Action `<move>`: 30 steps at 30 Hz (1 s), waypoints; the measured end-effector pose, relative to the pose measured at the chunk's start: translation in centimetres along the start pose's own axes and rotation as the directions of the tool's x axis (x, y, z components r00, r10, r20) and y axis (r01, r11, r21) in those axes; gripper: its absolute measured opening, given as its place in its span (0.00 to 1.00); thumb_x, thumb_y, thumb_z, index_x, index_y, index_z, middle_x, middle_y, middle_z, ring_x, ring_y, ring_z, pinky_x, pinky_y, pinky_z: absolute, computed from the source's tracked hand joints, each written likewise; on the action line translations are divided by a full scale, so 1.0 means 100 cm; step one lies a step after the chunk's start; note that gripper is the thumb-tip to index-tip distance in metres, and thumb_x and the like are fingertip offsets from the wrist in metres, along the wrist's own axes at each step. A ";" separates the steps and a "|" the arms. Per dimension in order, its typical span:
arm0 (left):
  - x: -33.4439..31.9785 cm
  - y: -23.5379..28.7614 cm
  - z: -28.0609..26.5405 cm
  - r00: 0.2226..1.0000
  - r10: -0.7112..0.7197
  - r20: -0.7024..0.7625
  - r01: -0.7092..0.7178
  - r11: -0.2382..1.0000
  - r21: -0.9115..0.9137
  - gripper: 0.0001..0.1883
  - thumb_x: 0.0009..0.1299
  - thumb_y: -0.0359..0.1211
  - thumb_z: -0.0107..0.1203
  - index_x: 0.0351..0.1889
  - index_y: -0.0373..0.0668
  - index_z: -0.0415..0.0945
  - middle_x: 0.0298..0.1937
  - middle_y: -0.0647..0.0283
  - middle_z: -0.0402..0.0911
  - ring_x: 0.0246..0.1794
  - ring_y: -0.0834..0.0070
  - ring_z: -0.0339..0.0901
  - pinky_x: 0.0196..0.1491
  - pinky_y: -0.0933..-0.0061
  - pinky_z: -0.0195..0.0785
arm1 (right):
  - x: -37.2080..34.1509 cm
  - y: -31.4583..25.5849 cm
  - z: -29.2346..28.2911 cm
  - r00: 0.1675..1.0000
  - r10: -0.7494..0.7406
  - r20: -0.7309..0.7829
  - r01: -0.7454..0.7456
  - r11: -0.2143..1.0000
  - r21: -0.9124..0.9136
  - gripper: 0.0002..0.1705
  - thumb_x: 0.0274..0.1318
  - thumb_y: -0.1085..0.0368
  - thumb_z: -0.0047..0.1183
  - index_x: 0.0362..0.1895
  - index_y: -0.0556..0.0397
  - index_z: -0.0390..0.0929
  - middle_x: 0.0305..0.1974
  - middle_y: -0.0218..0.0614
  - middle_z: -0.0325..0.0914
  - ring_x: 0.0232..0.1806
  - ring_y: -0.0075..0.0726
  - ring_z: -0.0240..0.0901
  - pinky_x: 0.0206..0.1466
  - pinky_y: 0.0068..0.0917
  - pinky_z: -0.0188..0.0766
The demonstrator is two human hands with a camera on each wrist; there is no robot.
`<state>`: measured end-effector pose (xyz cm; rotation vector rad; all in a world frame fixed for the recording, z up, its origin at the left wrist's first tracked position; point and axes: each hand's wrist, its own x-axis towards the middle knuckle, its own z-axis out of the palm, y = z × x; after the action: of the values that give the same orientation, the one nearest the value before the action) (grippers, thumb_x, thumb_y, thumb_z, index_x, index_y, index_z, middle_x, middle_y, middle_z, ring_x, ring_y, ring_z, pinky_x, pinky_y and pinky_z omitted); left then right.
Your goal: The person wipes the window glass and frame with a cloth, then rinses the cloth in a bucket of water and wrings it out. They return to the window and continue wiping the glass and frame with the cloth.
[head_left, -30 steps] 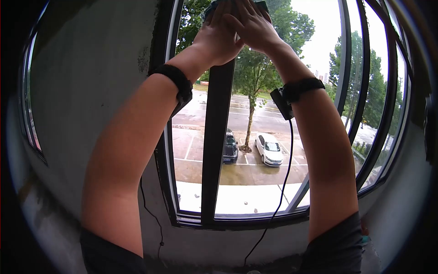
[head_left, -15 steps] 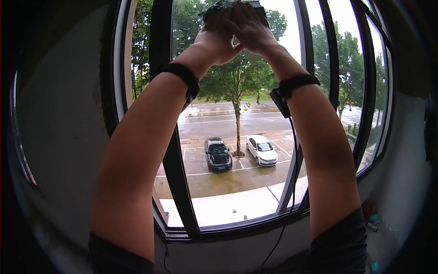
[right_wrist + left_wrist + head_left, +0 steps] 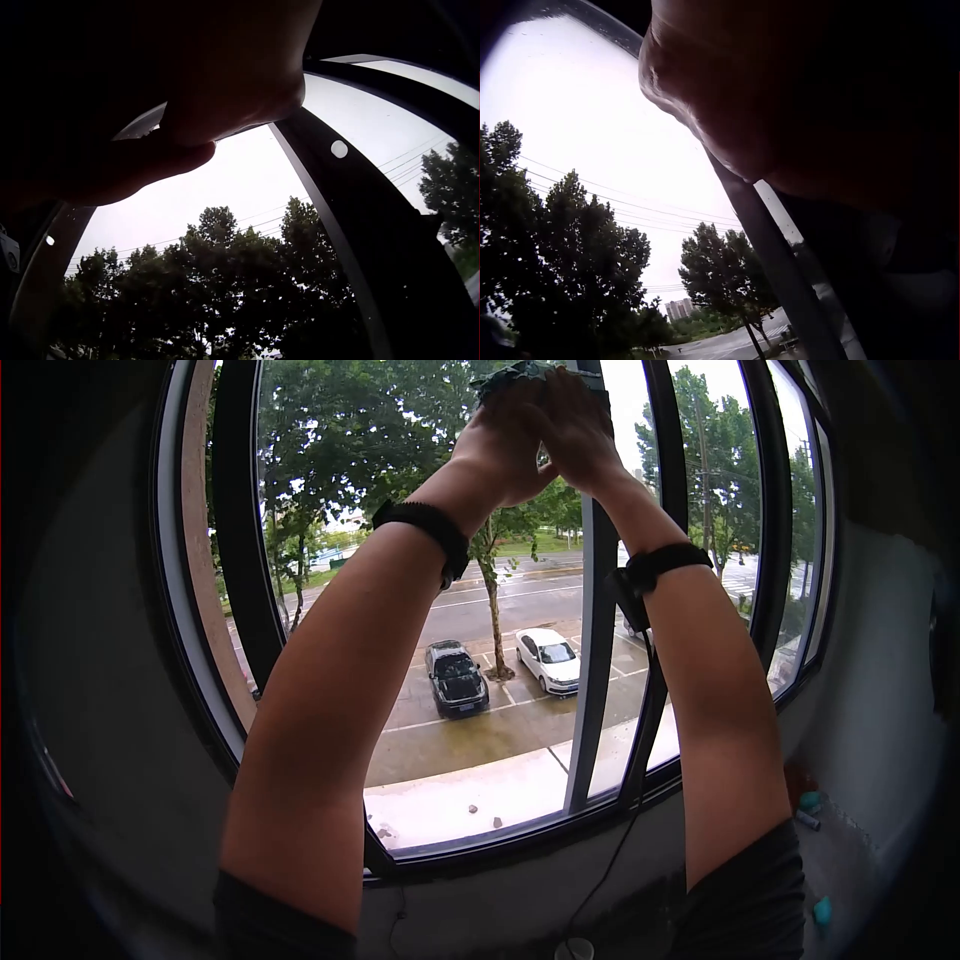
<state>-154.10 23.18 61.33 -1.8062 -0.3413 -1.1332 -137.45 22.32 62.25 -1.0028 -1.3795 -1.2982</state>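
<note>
At the top of the head view, a dark green cloth [image 3: 530,374] lies against the upper part of the window pane. My left hand [image 3: 502,448] presses on it with fingers extended upward. My right hand [image 3: 580,432] lies beside and partly over the left, its fingers also extended on the cloth. In the left wrist view the left hand [image 3: 712,90] is a dark shape against the glass. The right hand [image 3: 232,90] is shadowed in the right wrist view, its thumb stretched out to the left. Most of the cloth is hidden behind the fingers.
A dark window frame bar [image 3: 245,550] stands left of the arms, a grey upright [image 3: 594,660] behind the right wrist. A black cable [image 3: 622,840] hangs from the right wristband. Below are a white container [image 3: 574,949] and a teal object [image 3: 822,911] on the floor.
Both hands and the cloth have moved right across the window, away from the dark frame bar and up to the grey upright. The head view has shifted the same way.
</note>
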 end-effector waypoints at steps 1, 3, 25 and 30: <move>0.002 0.011 0.004 1.000 -0.004 0.009 0.004 1.000 -0.017 0.35 0.70 0.54 0.60 0.71 0.47 0.72 0.80 0.51 0.59 0.84 0.57 0.47 0.85 0.58 0.36 | -0.009 0.009 0.001 0.999 -0.021 -0.038 0.020 0.999 -0.026 0.47 0.74 0.32 0.32 0.82 0.51 0.53 0.83 0.47 0.46 0.86 0.50 0.38 0.85 0.48 0.34; 0.005 0.032 0.017 0.999 0.026 -0.021 -0.027 0.998 -0.050 0.35 0.70 0.53 0.60 0.71 0.44 0.72 0.80 0.50 0.60 0.84 0.57 0.48 0.85 0.58 0.37 | -0.033 0.035 -0.011 0.988 -0.155 0.002 0.151 0.961 -0.233 0.43 0.75 0.36 0.33 0.81 0.52 0.54 0.83 0.49 0.47 0.85 0.53 0.39 0.85 0.49 0.35; -0.167 0.177 0.040 0.954 0.051 0.297 0.048 0.946 -0.320 0.44 0.67 0.47 0.59 0.78 0.33 0.59 0.82 0.48 0.55 0.84 0.55 0.46 0.85 0.58 0.34 | -0.287 -0.031 -0.046 0.973 0.201 0.116 -0.203 0.979 -0.001 0.46 0.76 0.37 0.34 0.81 0.60 0.50 0.82 0.56 0.45 0.84 0.62 0.38 0.83 0.55 0.33; -0.236 0.187 0.029 0.938 0.089 0.334 0.019 0.951 -0.307 0.42 0.70 0.44 0.56 0.80 0.36 0.56 0.84 0.55 0.52 0.85 0.63 0.45 0.85 0.62 0.35 | -0.339 -0.082 -0.045 0.952 0.293 0.090 -0.300 0.950 0.086 0.50 0.74 0.33 0.34 0.82 0.59 0.48 0.82 0.56 0.45 0.84 0.63 0.39 0.83 0.57 0.33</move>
<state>-153.12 21.39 31.14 -2.2864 -0.3483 -0.8749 -138.09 18.60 27.28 -1.1524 -1.2784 -0.9682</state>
